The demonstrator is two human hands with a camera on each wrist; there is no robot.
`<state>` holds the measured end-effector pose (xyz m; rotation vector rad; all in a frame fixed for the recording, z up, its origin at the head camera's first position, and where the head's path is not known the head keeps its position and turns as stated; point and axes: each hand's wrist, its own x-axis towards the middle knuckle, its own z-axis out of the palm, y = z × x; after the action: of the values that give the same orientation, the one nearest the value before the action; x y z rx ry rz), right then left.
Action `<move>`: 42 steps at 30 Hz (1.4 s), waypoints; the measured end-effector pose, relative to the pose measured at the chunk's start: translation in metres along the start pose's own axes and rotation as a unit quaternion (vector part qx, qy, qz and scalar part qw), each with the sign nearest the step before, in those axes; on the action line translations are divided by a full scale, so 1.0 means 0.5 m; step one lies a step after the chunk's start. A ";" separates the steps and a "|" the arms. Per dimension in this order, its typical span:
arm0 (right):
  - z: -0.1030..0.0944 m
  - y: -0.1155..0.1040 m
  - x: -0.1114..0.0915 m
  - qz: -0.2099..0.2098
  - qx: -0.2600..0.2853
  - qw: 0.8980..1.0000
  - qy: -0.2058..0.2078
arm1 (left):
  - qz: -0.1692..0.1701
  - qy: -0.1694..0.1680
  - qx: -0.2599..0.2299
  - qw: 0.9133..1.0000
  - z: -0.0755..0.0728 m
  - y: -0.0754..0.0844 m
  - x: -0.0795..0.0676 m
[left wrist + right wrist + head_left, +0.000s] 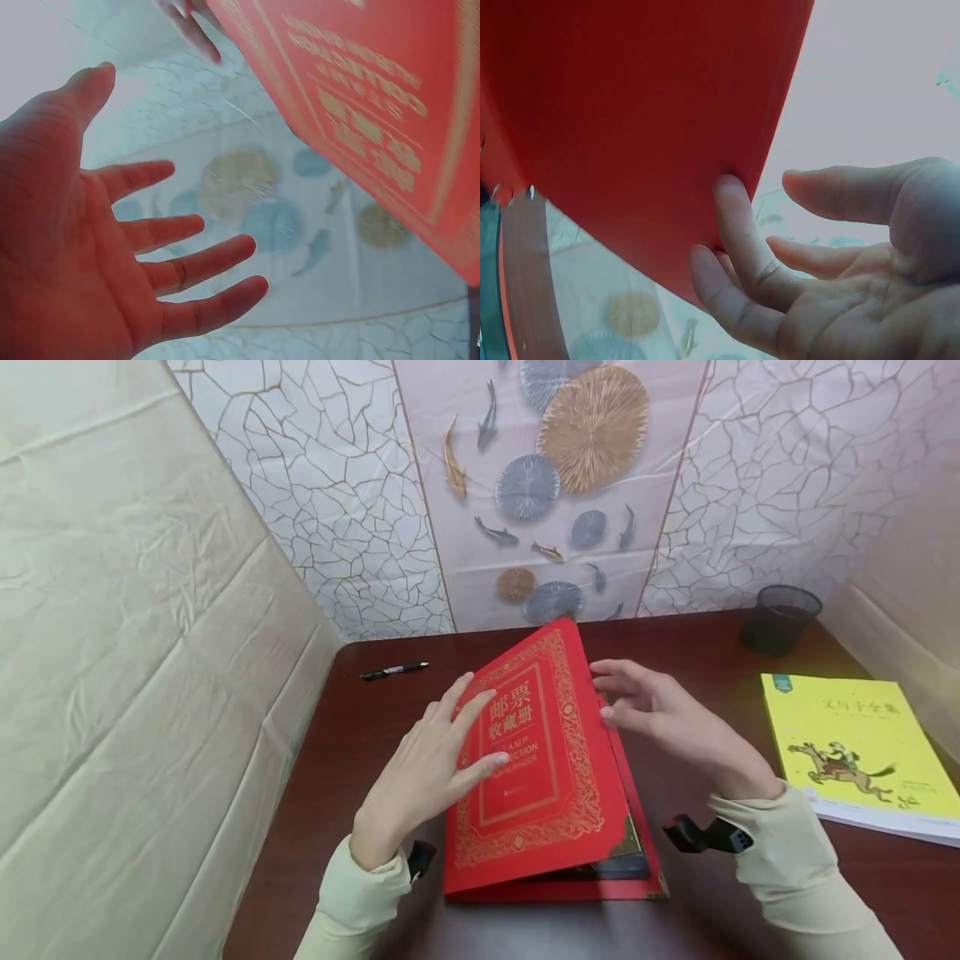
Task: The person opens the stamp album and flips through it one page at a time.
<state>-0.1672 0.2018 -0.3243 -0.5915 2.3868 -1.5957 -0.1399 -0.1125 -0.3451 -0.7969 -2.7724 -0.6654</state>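
A red stamp album (525, 814) with gold lettering and an ornate gold border lies on the dark table, its front cover lifted at a slant. Over the cover's left side is my left hand (423, 764); in the left wrist view its fingers are spread, with a gap between them and the cover (360, 112). At the raised right edge, my right hand (671, 727) has fingertips (731, 187) against the cover's red inner face (630, 112), and its thumb stands apart from the edge. Dark inner pages (622, 866) show under the cover, mostly hidden.
To the right lies a yellow book (862, 743) with a horse-and-rider drawing. A black mesh pen holder (780, 618) stands at the back right corner. Behind the album, a black pen (395, 671) lies at the left. Patterned cloth walls (352, 510) border the table.
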 end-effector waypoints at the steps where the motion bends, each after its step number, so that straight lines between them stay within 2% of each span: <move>1: 0.002 -0.005 0.002 -0.001 0.006 1.000 0.000 | 0.013 0.003 0.005 1.000 -0.005 0.006 0.000; 3: 0.006 -0.014 0.005 -0.003 0.020 1.000 -0.001 | 0.033 0.009 0.017 0.999 -0.013 0.018 0.001; 6: 0.014 -0.026 0.008 -0.013 0.036 0.999 -0.005 | 0.047 0.003 0.028 0.998 -0.023 0.032 -0.002; 13: 0.038 -0.041 0.022 -0.039 0.083 0.996 -0.019 | 0.061 -0.028 -0.015 0.998 -0.036 0.055 -0.013; 20: 0.063 -0.047 0.032 -0.048 0.114 0.992 -0.032 | 0.080 -0.022 -0.015 0.996 -0.049 0.075 -0.027; 30: 0.104 -0.048 0.050 -0.071 0.160 0.981 -0.085 | 0.110 -0.032 -0.020 0.993 -0.052 0.094 -0.052; 38: 0.117 -0.050 0.056 -0.098 0.150 0.979 -0.100 | 0.108 -0.038 -0.016 0.993 -0.051 0.095 -0.061; 42: 0.119 -0.046 0.060 -0.113 0.119 0.981 -0.102 | 0.119 -0.021 -0.007 0.993 -0.054 0.097 -0.062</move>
<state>-0.1662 0.1313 -0.3251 -0.9521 2.0037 -1.7786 -0.0866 -0.1027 -0.3123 -1.1337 -2.6523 -0.6300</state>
